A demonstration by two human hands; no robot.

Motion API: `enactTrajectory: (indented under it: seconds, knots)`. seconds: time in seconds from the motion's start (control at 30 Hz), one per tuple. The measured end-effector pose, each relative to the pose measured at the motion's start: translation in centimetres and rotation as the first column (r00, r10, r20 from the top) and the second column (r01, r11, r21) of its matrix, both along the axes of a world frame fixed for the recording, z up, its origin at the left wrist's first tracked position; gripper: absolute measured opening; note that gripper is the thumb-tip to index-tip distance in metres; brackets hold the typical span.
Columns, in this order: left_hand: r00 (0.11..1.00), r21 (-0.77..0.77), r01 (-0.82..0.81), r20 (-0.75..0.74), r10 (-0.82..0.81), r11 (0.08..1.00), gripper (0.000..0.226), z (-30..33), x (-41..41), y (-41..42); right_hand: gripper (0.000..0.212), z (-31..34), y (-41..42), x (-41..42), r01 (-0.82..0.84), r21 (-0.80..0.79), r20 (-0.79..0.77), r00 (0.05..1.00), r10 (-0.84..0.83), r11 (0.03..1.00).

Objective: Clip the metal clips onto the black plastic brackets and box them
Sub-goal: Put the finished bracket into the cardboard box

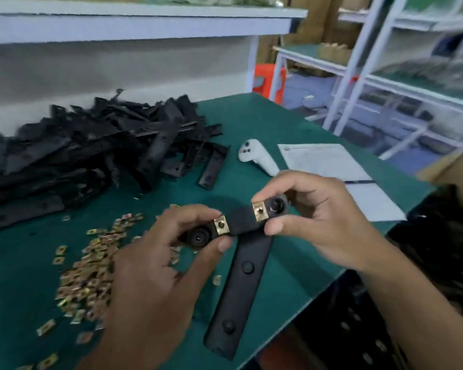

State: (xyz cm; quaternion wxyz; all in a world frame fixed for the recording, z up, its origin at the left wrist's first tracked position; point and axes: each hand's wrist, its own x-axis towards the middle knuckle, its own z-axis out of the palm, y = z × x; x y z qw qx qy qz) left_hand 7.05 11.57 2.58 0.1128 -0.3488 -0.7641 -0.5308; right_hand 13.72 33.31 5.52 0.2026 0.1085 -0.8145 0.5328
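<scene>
A single head-worn camera looks forward and down from close above the hands (225,236). The green surface (265,134) stretches beyond them, with shelving (358,76) farther off, beyond the right hand.

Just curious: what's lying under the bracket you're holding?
Under the held bracket lies another black bracket on the green mat; its top end is hidden.

green work table (265,134) in front, w/ a white shelf board (134,22) above it at the back. on the right stand white metal racks (358,76) w/ green shelves, brown cartons (321,20) behind, an orange stool (265,78) between.
</scene>
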Motion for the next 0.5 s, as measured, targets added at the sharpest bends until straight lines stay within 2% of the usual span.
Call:
enactTrajectory:
  seconds: [0.1,0.17,0.27,0.4,0.5]
  knots:
    - [0.978,0.002,0.203,0.048,-0.203,0.979,0.018,0.5,3.4,6.1,0.022,0.2,3.7,6.7,0.200,-0.075,0.000,0.980,-0.201,0.977]
    - [0.949,0.010,0.306,0.072,-0.306,0.952,0.019,0.0,5.8,10.1,0.022,-0.4,5.8,11.1,0.360,-0.090,0.029,0.933,-0.359,0.929]
    - [0.902,-0.023,0.412,0.153,-0.404,0.911,0.018,-1.6,10.0,15.0,0.020,-1.9,8.5,17.2,0.548,-0.090,0.151,0.833,-0.533,0.832]
    - [0.835,-0.131,0.542,0.199,-0.514,0.830,0.022,-3.8,14.2,19.0,0.022,-3.7,10.1,23.4,0.691,-0.032,0.272,0.701,-0.659,0.722]
    - [0.812,-0.256,0.583,0.187,-0.552,0.771,0.041,-5.2,15.3,19.6,0.023,-5.3,10.9,25.2,0.805,0.042,0.324,0.549,-0.770,0.592]
